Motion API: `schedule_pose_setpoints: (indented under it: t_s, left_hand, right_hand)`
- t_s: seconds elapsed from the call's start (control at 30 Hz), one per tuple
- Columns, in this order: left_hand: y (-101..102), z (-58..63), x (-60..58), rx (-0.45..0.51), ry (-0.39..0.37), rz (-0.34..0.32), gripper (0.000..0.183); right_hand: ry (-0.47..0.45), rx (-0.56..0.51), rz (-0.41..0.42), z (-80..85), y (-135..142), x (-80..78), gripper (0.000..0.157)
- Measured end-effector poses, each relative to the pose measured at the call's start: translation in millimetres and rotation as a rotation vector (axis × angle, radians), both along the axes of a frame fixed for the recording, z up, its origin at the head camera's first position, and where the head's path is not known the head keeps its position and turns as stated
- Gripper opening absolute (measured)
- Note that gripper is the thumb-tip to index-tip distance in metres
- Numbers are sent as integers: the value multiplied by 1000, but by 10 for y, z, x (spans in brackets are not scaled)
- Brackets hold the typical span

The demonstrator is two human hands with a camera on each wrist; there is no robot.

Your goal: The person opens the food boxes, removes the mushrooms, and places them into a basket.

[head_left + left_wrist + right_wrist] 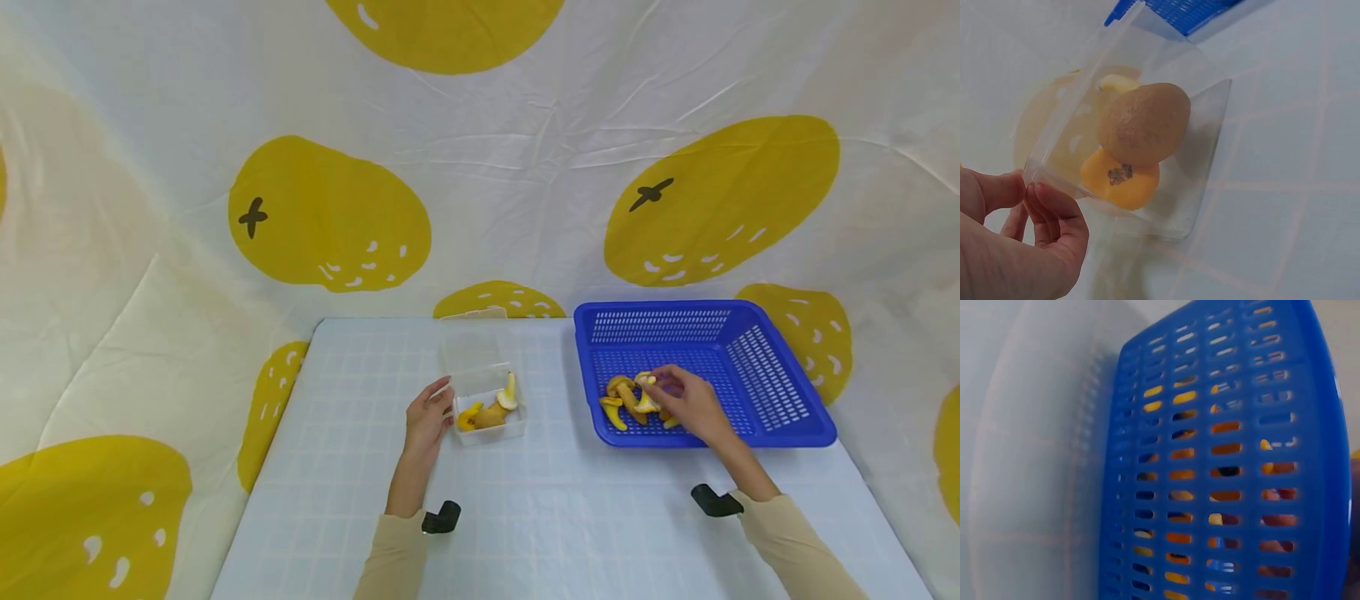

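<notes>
My left hand (427,421) pinches the rim of a clear plastic box (489,435) at its left side; thumb and fingertips meet at the box corner in the left wrist view. Inside lie a brown mushroom (1144,122), an orange-yellow mushroom with a dark patch (1121,181) and a yellow-and-white mushroom (508,393). Over the left part of a blue basket (787,440), my right hand (693,406) pinches a pale yellow mushroom (647,402) between thumb and fingers. Several brown and yellow mushrooms (621,387) lie beneath it. The basket wall mostly hides this hand in the right wrist view.
The box's clear lid (474,340) lies folded back behind it. A pale checked cloth covers the table (570,517). Behind stands a white curtain (517,225) with large yellow fruit prints. The basket's slotted walls rise around the mushrooms, near the table's right edge.
</notes>
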State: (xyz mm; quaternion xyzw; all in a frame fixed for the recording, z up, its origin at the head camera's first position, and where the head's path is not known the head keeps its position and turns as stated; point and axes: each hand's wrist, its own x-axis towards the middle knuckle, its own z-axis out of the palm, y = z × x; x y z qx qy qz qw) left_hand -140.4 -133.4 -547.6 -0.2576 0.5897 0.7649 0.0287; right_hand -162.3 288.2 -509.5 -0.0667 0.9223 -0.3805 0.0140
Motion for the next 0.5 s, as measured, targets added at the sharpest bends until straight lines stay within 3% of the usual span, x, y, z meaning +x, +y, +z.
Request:
schedule_pose_setpoints:
  t_s: [0.27,0.5]
  left_hand:
    - [5,4,-1,-6,3,-8,39]
    - [10,-3,1,-11,5,-4,39]
  right_hand:
    - [-81,87,126,-53,44,-26,23]
    - [-55,153,130,-132,14,-92,23]
